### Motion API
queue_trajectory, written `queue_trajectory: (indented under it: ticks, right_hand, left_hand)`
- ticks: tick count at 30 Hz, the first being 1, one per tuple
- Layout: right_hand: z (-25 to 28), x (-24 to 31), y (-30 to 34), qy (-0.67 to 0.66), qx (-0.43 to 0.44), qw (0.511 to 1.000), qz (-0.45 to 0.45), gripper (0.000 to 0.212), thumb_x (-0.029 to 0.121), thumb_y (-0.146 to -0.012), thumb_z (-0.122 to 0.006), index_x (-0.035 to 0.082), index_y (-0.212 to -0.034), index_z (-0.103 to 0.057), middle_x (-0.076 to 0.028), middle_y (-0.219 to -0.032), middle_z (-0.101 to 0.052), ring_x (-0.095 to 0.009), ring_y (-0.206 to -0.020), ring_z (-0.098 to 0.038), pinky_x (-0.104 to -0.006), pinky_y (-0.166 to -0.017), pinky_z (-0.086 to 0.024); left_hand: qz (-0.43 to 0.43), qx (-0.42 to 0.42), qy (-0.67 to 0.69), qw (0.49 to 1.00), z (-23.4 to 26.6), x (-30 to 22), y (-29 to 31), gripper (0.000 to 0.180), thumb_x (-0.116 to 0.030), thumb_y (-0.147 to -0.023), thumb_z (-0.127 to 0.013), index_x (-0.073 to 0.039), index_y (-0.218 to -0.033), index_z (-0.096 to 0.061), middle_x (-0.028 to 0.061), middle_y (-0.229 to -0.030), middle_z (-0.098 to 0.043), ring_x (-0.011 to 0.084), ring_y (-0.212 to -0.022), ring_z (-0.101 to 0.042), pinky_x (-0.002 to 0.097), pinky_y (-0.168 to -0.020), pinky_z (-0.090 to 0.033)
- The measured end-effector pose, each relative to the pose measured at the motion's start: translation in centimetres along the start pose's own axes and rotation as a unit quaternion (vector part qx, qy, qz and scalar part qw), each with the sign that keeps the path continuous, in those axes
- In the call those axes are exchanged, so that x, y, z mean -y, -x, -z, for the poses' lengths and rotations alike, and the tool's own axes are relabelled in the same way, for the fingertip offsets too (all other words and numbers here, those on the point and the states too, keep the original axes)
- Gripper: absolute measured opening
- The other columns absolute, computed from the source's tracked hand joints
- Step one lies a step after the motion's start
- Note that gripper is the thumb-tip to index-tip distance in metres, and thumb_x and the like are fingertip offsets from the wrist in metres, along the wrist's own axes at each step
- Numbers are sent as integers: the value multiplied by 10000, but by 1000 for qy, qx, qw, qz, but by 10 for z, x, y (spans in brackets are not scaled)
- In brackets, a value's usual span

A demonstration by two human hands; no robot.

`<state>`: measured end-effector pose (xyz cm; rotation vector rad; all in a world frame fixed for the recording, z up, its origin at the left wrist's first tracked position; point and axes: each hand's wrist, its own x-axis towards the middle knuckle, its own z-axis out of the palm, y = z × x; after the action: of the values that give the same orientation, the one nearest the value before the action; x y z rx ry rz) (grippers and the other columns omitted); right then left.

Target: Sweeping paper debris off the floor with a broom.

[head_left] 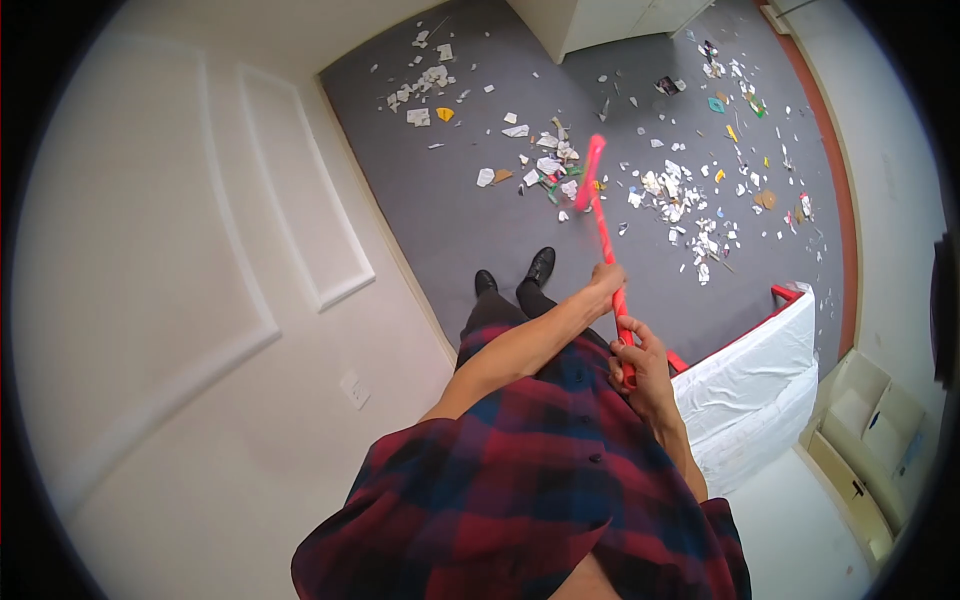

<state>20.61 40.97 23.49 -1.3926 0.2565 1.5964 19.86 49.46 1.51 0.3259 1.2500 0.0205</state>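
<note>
Single head view, looking steeply down, floor (470, 220) well below

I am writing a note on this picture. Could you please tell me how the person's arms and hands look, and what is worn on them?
Both forearms are bare. The left hand and right hand wear no gloves, and no rings or watch can be made out. The shirt is a red and dark blue plaid with dark buttons, its sleeves ending near the elbows.

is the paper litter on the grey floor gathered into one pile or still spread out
Spread out: paper scraps lie scattered across the grey floor in several loose clusters.

Grey floor (450, 225); scattered paper scraps (680, 200)
</note>
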Motion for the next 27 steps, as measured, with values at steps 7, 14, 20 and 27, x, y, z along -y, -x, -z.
queue_trajectory:
  ticks: [7, 14, 20, 27]
  right_hand:
    - [4, 8, -1, -27, 66, 997, 2, 419, -49, -768, -471, 45, -1168, -389, -53, -742, -468, -92, -422, -398, -209, -350, -282]
    - [10, 5, -99, -237, 189, 943, -135, 309, -53, -772, -452, 26, -1070, -437, -71, -736, -430, -75, -436, -327, -202, -353, -263]
    - [-8, -3, -103, -270, 170, 943, -89, 331, -34, -784, -464, 30, -1104, -405, -74, -734, -461, -85, -450, -362, -208, -357, -268]
    - [4, 2, -42, -94, 38, 994, 29, 362, -39, -771, -458, 84, -1106, -395, -64, -736, -476, -106, -441, -423, -225, -374, -281]
  left_hand:
    - [-65, -95, 27, 993, 3, -11, 13, 34, -2, -735, -504, 8, -713, -482, 41, -540, -439, 146, -411, -420, 316, -354, -319]
    - [-33, -153, 264, 952, 85, -27, -25, 65, -14, -769, -416, -9, -830, -436, 66, -597, -429, 167, -441, -426, 319, -395, -376]
    - [-18, -154, 244, 957, 93, -24, -66, 160, -13, -789, -399, -14, -947, -419, 56, -599, -409, 144, -445, -412, 298, -395, -376]
    - [-17, 16, 75, 997, -1, -26, -18, 68, 0, -754, -516, 18, -808, -477, 76, -589, -448, 159, -401, -413, 298, -357, -366]
